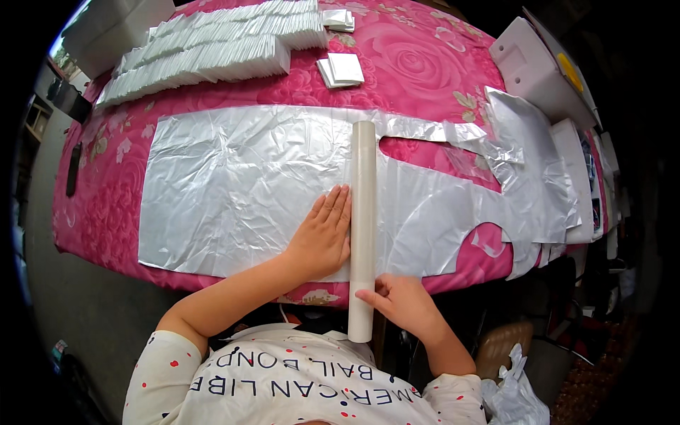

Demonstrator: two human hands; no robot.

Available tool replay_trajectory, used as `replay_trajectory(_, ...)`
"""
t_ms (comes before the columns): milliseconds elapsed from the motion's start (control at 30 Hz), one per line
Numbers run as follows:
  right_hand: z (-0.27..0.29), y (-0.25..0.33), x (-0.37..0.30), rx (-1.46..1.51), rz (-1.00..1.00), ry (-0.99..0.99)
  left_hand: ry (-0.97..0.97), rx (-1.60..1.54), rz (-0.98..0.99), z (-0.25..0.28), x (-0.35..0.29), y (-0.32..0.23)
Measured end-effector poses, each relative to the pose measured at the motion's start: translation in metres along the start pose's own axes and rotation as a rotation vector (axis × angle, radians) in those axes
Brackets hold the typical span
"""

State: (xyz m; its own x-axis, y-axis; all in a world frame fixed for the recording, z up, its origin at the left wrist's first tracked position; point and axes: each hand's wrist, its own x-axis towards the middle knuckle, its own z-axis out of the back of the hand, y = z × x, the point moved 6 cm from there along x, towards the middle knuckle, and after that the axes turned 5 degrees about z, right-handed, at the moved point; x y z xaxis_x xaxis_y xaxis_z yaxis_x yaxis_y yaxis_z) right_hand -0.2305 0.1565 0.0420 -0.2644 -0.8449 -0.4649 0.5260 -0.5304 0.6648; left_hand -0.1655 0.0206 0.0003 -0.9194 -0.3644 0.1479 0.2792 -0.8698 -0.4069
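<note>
A large sheet of thin, silvery-white plastic [212,191] with curved cut-outs at its right lies spread across the table. Over it, running from far to near, rests a long pale tube [363,198] whose near end sticks out past the table's front edge. My left hand [324,237] lies flat on the plastic, fingers stretched out and fingertips against the tube's left side. Around the tube's near part is my right hand [398,301], thumb on top and the other fingers partly hidden.
Rows of folded white plastic packets [212,60] stand at the back left, with small loose stacks [341,71] beside them. More crumpled plastic [531,166] lies at the right, near a white foam box [535,67]. A dark knife-like object [74,170] rests at the left edge of the pink floral tablecloth [106,205].
</note>
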Motion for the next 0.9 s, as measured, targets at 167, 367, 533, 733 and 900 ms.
replay_trajectory(167,0.057,-0.001,0.107,0.215,-0.002,-0.119,-0.002,0.044,-0.012,0.004,0.002,-0.004)
replay_trajectory(367,0.086,-0.01,0.193,1.054,0.068,-0.174,-0.012,0.048,-0.006,0.001,0.002,-0.002)
replay_trajectory(533,0.093,-0.033,0.221,1.768,0.292,-0.485,0.015,0.066,-0.002,0.001,0.002,-0.003)
replay_trajectory(733,0.171,-0.084,0.201,2.021,0.643,-0.638,0.03,0.086,0.01,0.001,-0.002,0.0)
replay_trajectory(900,0.261,-0.144,0.154,1.831,0.724,-0.959,0.017,0.064,-0.002,-0.001,0.001,-0.002)
